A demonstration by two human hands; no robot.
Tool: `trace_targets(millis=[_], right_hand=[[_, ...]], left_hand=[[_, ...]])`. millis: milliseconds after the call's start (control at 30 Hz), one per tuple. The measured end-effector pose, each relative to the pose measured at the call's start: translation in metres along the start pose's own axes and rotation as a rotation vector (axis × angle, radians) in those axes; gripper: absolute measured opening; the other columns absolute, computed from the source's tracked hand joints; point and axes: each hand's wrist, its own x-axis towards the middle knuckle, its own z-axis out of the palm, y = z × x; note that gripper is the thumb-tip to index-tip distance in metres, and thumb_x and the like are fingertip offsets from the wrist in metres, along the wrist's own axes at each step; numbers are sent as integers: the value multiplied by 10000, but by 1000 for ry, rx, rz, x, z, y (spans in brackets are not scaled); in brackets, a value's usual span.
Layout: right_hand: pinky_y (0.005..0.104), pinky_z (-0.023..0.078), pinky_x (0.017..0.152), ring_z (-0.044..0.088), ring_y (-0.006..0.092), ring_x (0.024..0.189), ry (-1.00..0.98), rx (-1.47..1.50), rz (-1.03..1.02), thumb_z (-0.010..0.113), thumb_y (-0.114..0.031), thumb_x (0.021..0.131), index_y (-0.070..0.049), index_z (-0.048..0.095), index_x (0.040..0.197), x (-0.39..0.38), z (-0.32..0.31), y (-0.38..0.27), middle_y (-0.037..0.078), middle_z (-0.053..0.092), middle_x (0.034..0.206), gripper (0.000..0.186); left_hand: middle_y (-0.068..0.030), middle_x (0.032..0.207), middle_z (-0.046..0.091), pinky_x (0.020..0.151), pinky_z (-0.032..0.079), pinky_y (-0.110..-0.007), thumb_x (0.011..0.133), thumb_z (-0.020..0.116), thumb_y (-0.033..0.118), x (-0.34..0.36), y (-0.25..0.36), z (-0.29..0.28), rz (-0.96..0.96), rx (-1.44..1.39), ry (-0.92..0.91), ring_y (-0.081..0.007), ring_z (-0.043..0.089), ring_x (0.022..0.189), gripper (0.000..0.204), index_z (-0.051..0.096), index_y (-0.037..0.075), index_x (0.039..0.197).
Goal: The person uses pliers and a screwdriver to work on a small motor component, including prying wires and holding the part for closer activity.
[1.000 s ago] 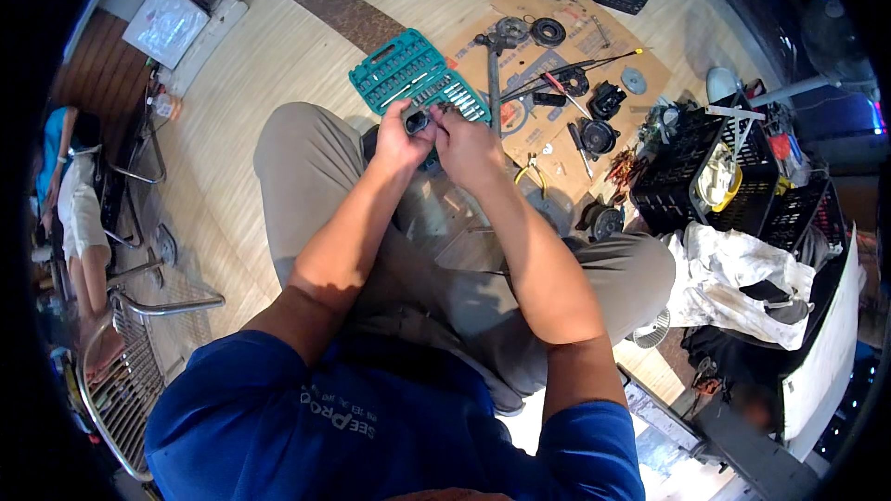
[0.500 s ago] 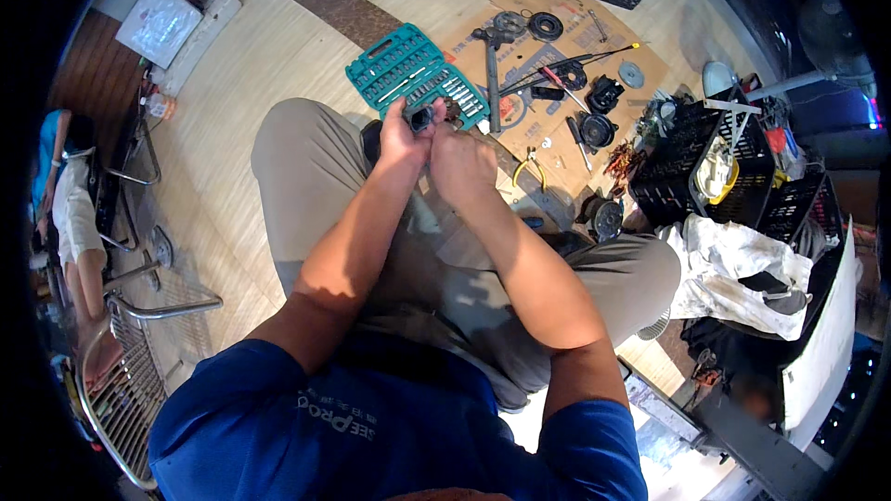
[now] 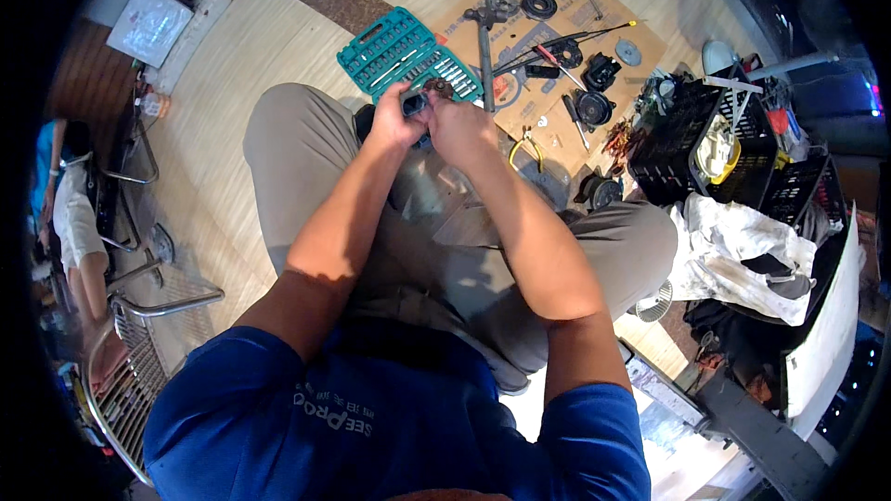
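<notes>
My two hands meet in front of me, just on the near side of an open teal socket set case. My left hand is closed round a small dark, hollow-looking part. Pressed against it, my right hand has its fingers curled in at the same part. A brownish, rough metal piece shows above the right fingers; whether it joins the dark part, I cannot tell. The hands hide most of both pieces.
Flattened cardboard carries a hammer, a screwdriver, yellow-handled pliers and several dark round parts. Black crates and a stained white cloth lie right. A metal chair and another person's legs are left.
The whole view has shifted slightly, so the floor items sit higher in the picture. Both hands stay together on the dark part, and more of the brownish metal piece shows.
</notes>
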Motion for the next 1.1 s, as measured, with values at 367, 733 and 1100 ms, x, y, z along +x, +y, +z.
trace_targets(millis=[367,733,1100], right_hand=[[466,534,741,686,347,827,111,37,10,442,-287,963,-33,668,898,-7,19,0,212,689,858,346],[493,501,840,651,409,922,109,264,185,434,-257,949,-8,566,1139,-11,7,-16,257,667,932,341],[477,517,794,658,402,842,203,294,233,542,-201,872,-20,637,1025,1,30,-1,245,668,892,255]], left_hand=[[-128,1125,636,677,583,-395,1000,303,299,-15,-17,26,209,33,99,-282,638,920,391,547,81,1213],[-215,1031,625,784,562,-502,1022,195,373,-1,-13,14,114,-63,38,-357,642,798,529,530,-12,1163],[-138,970,656,715,537,-415,955,430,246,7,-24,13,17,111,158,-284,638,767,274,572,59,1098]])
